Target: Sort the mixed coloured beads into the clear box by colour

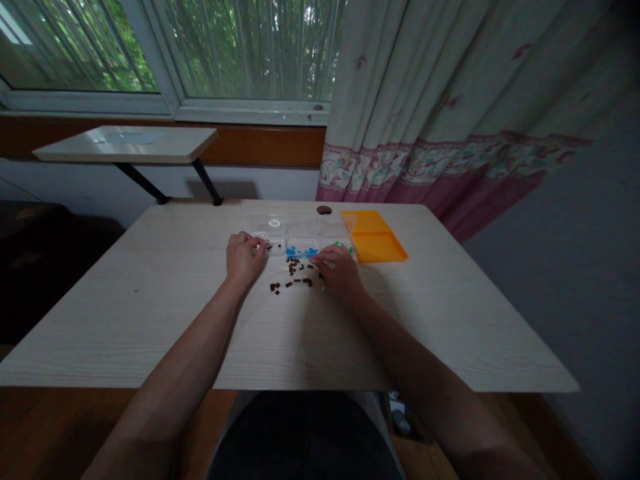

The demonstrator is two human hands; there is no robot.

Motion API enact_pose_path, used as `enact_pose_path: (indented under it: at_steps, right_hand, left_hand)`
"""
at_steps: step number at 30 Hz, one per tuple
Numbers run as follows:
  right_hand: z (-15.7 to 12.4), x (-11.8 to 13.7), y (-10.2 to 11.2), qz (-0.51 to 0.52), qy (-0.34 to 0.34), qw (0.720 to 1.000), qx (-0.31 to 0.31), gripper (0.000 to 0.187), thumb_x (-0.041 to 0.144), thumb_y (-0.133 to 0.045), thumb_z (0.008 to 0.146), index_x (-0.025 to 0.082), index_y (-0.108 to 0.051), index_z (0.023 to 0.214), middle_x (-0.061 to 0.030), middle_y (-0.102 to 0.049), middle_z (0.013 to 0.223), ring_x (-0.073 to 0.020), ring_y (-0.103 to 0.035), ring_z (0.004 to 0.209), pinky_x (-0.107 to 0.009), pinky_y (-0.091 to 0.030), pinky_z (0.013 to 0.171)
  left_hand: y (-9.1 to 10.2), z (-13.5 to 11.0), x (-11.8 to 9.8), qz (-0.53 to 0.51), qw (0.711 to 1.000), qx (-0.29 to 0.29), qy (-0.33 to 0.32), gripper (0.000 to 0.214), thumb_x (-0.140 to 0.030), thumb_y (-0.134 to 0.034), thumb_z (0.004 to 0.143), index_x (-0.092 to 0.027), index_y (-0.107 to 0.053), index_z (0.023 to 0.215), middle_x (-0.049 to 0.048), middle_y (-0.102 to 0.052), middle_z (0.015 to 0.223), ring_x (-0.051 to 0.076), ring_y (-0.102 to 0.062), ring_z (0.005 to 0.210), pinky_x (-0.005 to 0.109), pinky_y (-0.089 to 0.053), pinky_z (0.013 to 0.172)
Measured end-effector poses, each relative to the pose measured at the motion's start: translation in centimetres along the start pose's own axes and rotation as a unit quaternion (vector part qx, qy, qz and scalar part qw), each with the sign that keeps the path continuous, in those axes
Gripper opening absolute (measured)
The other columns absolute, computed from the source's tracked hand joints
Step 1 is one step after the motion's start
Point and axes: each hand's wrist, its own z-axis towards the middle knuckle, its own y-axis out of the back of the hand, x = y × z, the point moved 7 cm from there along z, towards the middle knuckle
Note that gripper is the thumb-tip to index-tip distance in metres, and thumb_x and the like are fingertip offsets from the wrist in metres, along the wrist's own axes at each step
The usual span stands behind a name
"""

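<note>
A clear plastic compartment box (280,225) lies at the middle of the light wooden table (150,313). One compartment holds small blue pieces (301,252). Several small dark brown pieces (295,275) are scattered on the table in front of the box. My left hand (243,257) rests at the box's left front corner, fingers curled and pinched over something too small to name. My right hand (339,270) lies palm down beside the brown pieces, fingers bent and pressed together at the box's front edge. What they hold, if anything, is hidden.
An orange lid (374,237) lies open to the right of the box. A small white shelf (125,143) on black brackets juts out under the window. A patterned curtain (450,120) hangs at the back right. A round hole (324,210) sits near the table's far edge.
</note>
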Motion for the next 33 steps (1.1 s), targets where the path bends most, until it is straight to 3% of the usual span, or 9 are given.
enact_pose_path:
  at_steps: [7,11,14,17,25,33]
  right_hand:
    - [0.1,-0.2,0.0,0.046,-0.009,0.999,-0.015,0.024,0.041,-0.062,0.091,0.024,-0.077,0.085,-0.0046,-0.069,0.086,-0.0195,-0.061,0.088,-0.036,-0.044,0.087]
    - [0.1,-0.3,0.2,0.105,-0.037,0.994,-0.022,0.028,0.048,-0.062,0.089,0.024,-0.077,0.083,-0.0049,-0.07,0.085,-0.0199,-0.061,0.088,-0.036,-0.046,0.085]
    - [0.2,-0.2,0.2,0.147,-0.059,0.987,-0.011,0.03,0.05,-0.064,0.087,0.023,-0.077,0.081,-0.0049,-0.07,0.084,-0.0197,-0.062,0.087,-0.034,-0.047,0.082]
    - [0.2,-0.3,-0.2,0.187,-0.08,0.979,0.009,0.031,0.052,-0.065,0.085,0.023,-0.077,0.081,-0.0043,-0.07,0.083,-0.0189,-0.062,0.085,-0.032,-0.047,0.079]
    - [-0.1,0.3,-1.8,0.259,-0.104,0.955,0.103,0.031,0.052,-0.061,0.087,0.024,-0.075,0.084,-0.0013,-0.07,0.086,-0.0176,-0.063,0.086,-0.03,-0.045,0.08]
    - [0.0,1.0,-1.3,0.217,-0.068,0.97,0.092,0.031,0.048,-0.056,0.091,0.023,-0.074,0.084,-0.0022,-0.069,0.083,-0.0174,-0.062,0.082,-0.03,-0.045,0.075]
  left_hand:
    - [0.8,0.0,-1.2,-0.012,1.0,-0.018,-0.018,0.029,-0.04,-0.056,0.092,-0.02,-0.076,0.086,0.0078,-0.057,0.082,0.025,-0.051,0.087,0.042,-0.042,0.083]
    - [1.8,-0.7,-4.9,-0.062,0.992,-0.012,-0.113,0.026,-0.038,-0.054,0.094,-0.022,-0.074,0.093,0.0065,-0.058,0.084,0.023,-0.051,0.088,0.039,-0.042,0.083]
    - [1.9,-1.8,-8.2,-0.096,0.974,0.032,-0.202,0.026,-0.038,-0.054,0.095,-0.023,-0.07,0.108,0.0065,-0.06,0.091,0.022,-0.052,0.091,0.038,-0.042,0.085]
    - [1.7,-2.6,-9.9,-0.108,0.962,0.057,-0.245,0.03,-0.039,-0.058,0.093,-0.024,-0.065,0.118,0.0067,-0.062,0.095,0.022,-0.052,0.095,0.039,-0.042,0.087]
    - [1.9,-2.9,-10.7,-0.101,0.954,0.047,-0.28,0.022,-0.036,-0.055,0.095,-0.022,-0.069,0.107,0.005,-0.065,0.089,0.02,-0.054,0.089,0.036,-0.043,0.08]
    - [2.3,-3.0,-10.4,-0.084,0.957,0.021,-0.276,0.02,-0.037,-0.058,0.094,-0.024,-0.071,0.103,0.0038,-0.065,0.085,0.02,-0.054,0.087,0.036,-0.041,0.079]
